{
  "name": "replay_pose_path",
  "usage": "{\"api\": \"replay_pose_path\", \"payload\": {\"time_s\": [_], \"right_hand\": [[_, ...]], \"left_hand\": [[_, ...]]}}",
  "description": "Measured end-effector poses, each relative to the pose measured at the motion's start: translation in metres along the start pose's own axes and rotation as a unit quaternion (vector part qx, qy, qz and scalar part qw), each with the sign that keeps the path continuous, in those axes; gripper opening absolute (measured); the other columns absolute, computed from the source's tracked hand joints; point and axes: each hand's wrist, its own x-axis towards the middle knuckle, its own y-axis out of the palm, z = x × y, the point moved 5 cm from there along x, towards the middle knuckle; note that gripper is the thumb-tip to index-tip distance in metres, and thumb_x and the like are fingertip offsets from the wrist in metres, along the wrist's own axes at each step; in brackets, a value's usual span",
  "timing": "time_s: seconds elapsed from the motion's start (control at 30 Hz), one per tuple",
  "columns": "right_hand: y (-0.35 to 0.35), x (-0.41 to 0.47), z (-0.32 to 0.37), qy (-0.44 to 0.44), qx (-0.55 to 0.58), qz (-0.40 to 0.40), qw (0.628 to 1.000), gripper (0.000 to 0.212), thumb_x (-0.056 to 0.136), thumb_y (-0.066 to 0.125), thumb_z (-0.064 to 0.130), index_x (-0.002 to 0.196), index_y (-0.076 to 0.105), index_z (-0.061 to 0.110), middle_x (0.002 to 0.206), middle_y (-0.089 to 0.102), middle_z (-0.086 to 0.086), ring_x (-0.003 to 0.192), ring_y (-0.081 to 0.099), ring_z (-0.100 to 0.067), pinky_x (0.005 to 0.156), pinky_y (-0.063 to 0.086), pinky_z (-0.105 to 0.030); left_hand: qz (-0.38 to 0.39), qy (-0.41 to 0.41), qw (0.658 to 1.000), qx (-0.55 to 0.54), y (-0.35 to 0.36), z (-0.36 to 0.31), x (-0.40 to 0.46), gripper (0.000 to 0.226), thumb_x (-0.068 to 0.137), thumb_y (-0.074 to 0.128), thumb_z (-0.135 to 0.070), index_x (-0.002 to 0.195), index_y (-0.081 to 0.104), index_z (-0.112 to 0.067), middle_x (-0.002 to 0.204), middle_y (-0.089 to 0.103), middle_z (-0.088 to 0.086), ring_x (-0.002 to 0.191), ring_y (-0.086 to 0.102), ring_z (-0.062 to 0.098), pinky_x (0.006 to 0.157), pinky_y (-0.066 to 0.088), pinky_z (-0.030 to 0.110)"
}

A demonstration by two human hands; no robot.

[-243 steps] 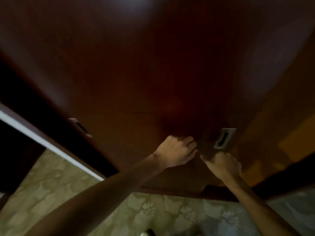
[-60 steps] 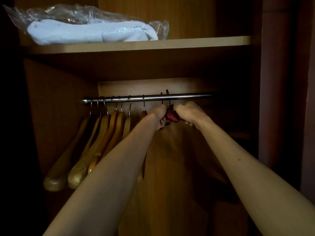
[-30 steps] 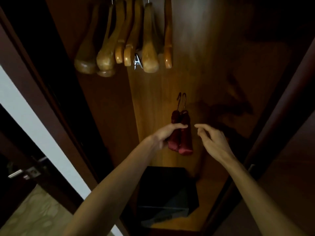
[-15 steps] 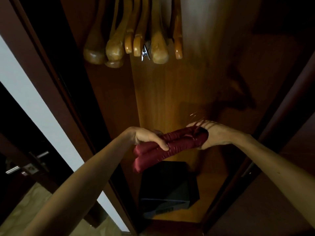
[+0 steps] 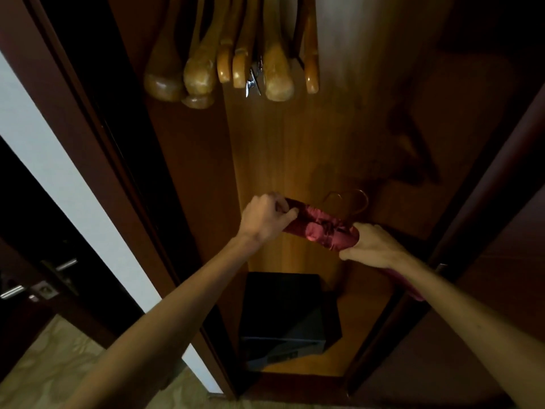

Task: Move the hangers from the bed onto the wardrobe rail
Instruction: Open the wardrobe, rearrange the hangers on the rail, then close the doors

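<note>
Here, at mid-frame, the left hand (image 5: 267, 218) curls its fingers round one end of the red padded hangers (image 5: 321, 227), and the right hand (image 5: 373, 246) grips the other end, both forearms reaching up from the lower corners. The hangers lie tilted, their hooks (image 5: 351, 200) pointing up toward the wardrobe's back panel (image 5: 295, 157). Wooden hangers (image 5: 233, 57) hang well above at upper centre. A black box (image 5: 284, 314) sits below the hands. Door frames close in on both sides.
</note>
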Motion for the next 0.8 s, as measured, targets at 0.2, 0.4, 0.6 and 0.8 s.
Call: {"api": "replay_pose_path", "payload": {"time_s": [0.2,0.4,0.6,0.8], "right_hand": [[0.016,-0.013,0.015,0.063,0.05,-0.066,0.995,0.049,0.072,0.076,0.043,0.109,0.059,0.017,0.097,0.064,0.002,0.092,0.061,-0.023,0.079,0.047,-0.034],[0.013,-0.034,0.024,-0.013,0.167,-0.046,0.985,0.026,0.08,0.074,0.042,0.099,0.058,0.032,0.097,0.063,0.011,0.092,0.064,-0.013,0.081,0.054,-0.035],[0.003,-0.06,0.011,-0.031,0.377,0.034,0.925,0.055,0.088,0.06,0.06,0.14,0.045,0.046,0.124,0.057,0.022,0.113,0.056,0.002,0.094,0.045,-0.026],[-0.027,-0.067,0.003,-0.017,0.446,-0.005,0.895,0.031,0.096,0.063,0.039,0.127,0.061,0.044,0.112,0.074,0.01,0.1,0.072,-0.009,0.083,0.055,-0.029]], "left_hand": [[0.194,-0.147,0.94,-0.241,0.067,-0.031,-0.032,0.046,0.098,0.052,-0.057,0.107,0.069,-0.015,0.092,0.073,0.0,0.058,0.067,0.001,0.053,0.056,0.017],[0.217,-0.212,0.892,-0.336,0.09,-0.036,-0.039,0.046,0.084,0.066,-0.066,0.098,0.065,-0.021,0.075,0.059,-0.004,0.063,0.054,0.01,0.056,0.042,0.022],[0.259,-0.208,0.848,-0.413,0.088,-0.049,-0.035,0.054,0.073,0.075,-0.063,0.1,0.061,-0.018,0.073,0.05,0.0,0.057,0.045,0.009,0.056,0.035,0.026],[0.258,-0.195,0.824,-0.466,0.079,-0.077,-0.026,0.027,0.09,0.067,-0.044,0.091,0.054,-0.02,0.067,0.047,-0.006,0.052,0.04,0.006,0.052,0.032,0.022]]}}
